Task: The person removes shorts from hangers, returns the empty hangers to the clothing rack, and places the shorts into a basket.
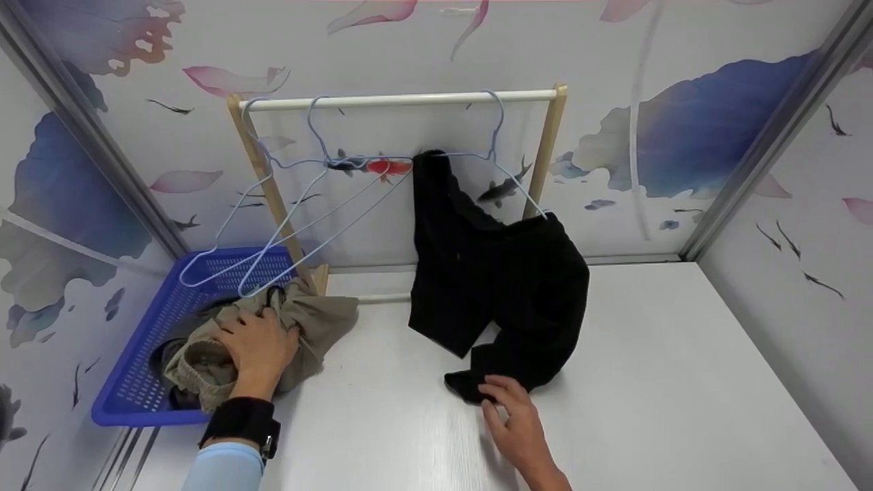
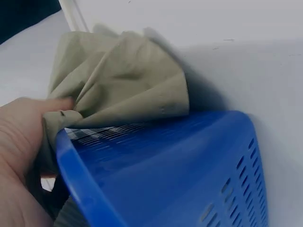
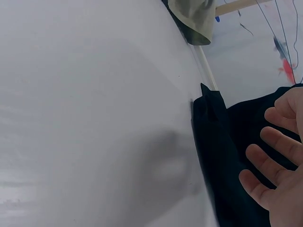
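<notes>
In the head view my left hand [image 1: 259,344] rests on a crumpled khaki garment [image 1: 324,317] with a gathered elastic edge. The garment bulges over the right rim of a blue plastic basket [image 1: 116,411]. Seen from the left wrist, the thumb and hand grip a fold of this cloth [image 2: 125,80] right at the rim. Black trousers [image 1: 457,273] hang slack from a light-blue wire hanger [image 1: 501,129], one leg's end bent onto the table. My right hand [image 1: 518,426] is beside that end, fingers loosely bent and apart in the right wrist view, holding nothing.
A small rack with a white bar [image 1: 402,100] and wooden posts stands at the back of the white table [image 1: 655,382]. Two bare blue hangers [image 1: 318,140] hang at its left, reaching over the basket. Printed wall panels [image 1: 423,41] enclose the back and sides.
</notes>
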The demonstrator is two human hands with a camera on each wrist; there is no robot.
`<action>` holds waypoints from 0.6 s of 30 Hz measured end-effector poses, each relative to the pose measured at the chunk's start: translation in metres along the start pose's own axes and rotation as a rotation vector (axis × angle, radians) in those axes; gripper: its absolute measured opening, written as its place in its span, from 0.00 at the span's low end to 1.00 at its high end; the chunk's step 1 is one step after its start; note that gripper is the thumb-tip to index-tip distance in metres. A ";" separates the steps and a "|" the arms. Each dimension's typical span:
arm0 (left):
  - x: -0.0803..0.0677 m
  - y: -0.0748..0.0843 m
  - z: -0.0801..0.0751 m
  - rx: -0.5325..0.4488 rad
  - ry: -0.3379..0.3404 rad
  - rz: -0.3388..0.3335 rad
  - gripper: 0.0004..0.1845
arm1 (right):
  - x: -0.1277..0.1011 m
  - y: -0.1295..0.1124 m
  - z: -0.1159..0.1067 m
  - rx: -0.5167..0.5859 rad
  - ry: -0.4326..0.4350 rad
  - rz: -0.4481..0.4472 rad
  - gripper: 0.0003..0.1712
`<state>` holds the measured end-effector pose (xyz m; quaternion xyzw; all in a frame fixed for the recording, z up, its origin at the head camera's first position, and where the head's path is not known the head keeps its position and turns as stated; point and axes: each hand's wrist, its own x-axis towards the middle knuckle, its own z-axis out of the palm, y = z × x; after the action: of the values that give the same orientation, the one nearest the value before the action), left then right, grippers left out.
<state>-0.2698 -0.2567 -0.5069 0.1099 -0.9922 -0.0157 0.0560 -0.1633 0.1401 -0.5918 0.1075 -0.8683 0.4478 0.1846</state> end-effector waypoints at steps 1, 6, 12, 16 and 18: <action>0.001 -0.001 0.000 -0.028 0.007 -0.001 0.34 | 0.000 0.000 0.000 -0.003 0.006 -0.008 0.12; 0.003 -0.009 -0.001 -0.155 0.069 0.001 0.21 | 0.000 0.001 -0.003 -0.025 0.030 -0.039 0.12; 0.004 -0.029 -0.008 -0.255 0.227 -0.027 0.17 | 0.001 -0.001 -0.004 -0.017 0.009 -0.040 0.11; 0.005 -0.045 -0.016 -0.281 0.296 -0.058 0.17 | 0.001 -0.002 -0.004 -0.008 0.017 -0.050 0.11; 0.006 -0.053 -0.019 -0.298 0.324 -0.085 0.17 | 0.001 -0.001 -0.004 -0.013 0.025 -0.061 0.11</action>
<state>-0.2616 -0.3096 -0.4897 0.1433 -0.9514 -0.1467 0.2297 -0.1628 0.1427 -0.5884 0.1272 -0.8651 0.4378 0.2094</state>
